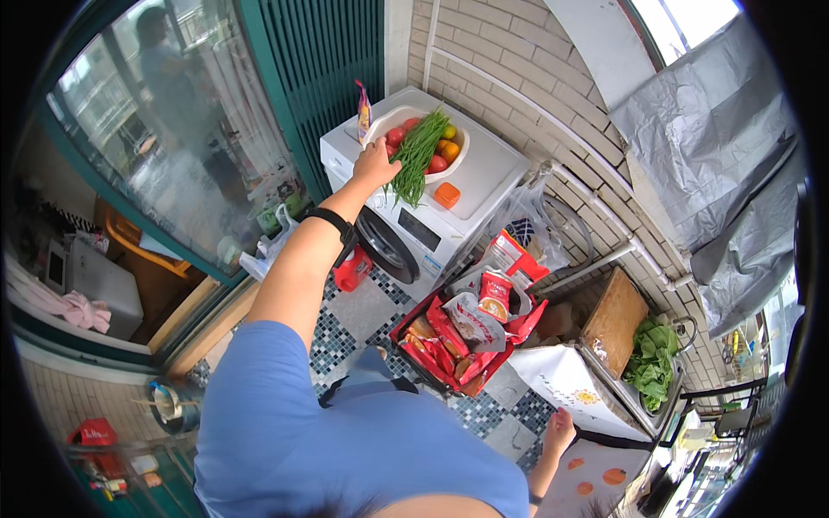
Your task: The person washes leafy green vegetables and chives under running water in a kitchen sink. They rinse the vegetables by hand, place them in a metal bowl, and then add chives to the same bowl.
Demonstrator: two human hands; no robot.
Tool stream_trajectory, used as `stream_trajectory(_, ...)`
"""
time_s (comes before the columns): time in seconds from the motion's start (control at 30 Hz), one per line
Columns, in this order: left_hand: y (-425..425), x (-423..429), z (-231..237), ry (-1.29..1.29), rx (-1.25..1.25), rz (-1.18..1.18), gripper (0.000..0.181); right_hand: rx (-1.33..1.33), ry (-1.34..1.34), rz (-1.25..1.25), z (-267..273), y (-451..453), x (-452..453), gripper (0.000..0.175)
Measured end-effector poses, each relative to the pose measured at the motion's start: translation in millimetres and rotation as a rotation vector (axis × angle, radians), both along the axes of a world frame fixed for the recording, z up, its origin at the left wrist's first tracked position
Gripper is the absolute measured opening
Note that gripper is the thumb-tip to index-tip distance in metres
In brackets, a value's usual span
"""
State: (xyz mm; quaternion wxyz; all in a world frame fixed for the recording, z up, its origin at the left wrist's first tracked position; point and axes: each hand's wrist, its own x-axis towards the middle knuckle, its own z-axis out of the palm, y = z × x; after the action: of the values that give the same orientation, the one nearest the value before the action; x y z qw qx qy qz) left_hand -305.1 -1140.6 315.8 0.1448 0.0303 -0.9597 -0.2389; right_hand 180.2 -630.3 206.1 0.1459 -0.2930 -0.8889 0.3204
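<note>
My left hand (pixel 375 167), with a black watch on its wrist, reaches to the near-left rim of a white plastic basin (pixel 461 163). Its thumb lies against a bunch of long thin green stalks, like chives (pixel 420 152), laid across the basin. Whether the fingers grip the rim or the stalks cannot be told. Tomatoes (pixel 395 136) and orange and yellow round fruits (pixel 450 153) fill the basin, which stands on a white front-loading washing machine (pixel 489 188). Low at my right side, my right hand (pixel 558 430) hangs with curled fingers and nothing visible in it, near a white printed cloth (pixel 557 379).
An orange block (pixel 447 195) and an upright colourful packet (pixel 363 113) stand on the machine. On the tiled floor sits a red box of snack packets (pixel 453 343). A wooden board (pixel 615 320) leans by a sink holding leafy greens (pixel 651 362). Sliding glass door (pixel 194 129) at left.
</note>
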Motion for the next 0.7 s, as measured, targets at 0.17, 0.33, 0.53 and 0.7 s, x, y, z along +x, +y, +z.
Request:
stream_trajectory(0.17,32,-90,23,-0.368,0.051,0.046,0.109,0.005,0.029,-0.303,-2,-64,72,0.023)
stream_trajectory(0.33,50,-119,23,-0.703,-0.024,0.085,0.129,0.066,-0.030,-0.480,2,-127,108,0.026)
stream_trajectory(0.53,58,-128,5,-0.631,-0.050,0.038,0.125,0.192,-0.120,-0.523,16,-175,124,0.026)
stream_trajectory(0.7,45,-155,-28,-0.607,0.127,0.024,0.114,0.202,-0.104,-0.518,18,-186,120,0.025)
